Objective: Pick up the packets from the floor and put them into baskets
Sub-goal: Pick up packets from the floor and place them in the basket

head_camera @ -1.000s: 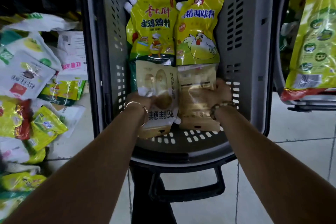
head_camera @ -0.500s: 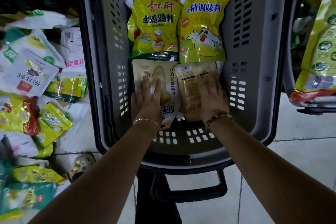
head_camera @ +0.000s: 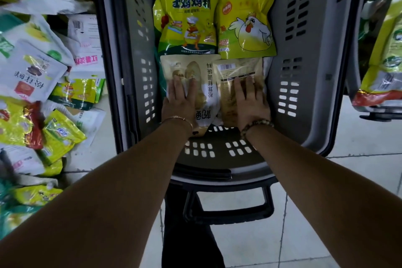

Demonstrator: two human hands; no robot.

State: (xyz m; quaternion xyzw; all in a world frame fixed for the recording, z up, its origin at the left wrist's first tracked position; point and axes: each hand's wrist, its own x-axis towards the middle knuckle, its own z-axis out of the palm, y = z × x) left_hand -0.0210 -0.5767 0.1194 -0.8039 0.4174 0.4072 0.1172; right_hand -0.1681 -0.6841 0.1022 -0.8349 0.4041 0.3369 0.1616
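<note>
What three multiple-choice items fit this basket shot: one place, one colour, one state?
1. The pile of packets lies: A left of the basket, on the floor; B right of it; C inside it.
2. The two packets under the left hand and right hand are: A red; B beige; C blue.
3. Both hands are: A gripping a handle; B in fists; C flat, fingers straight.
Key: A, it sits on the floor to the left; B, both pale tan; C, palms down on them.
</note>
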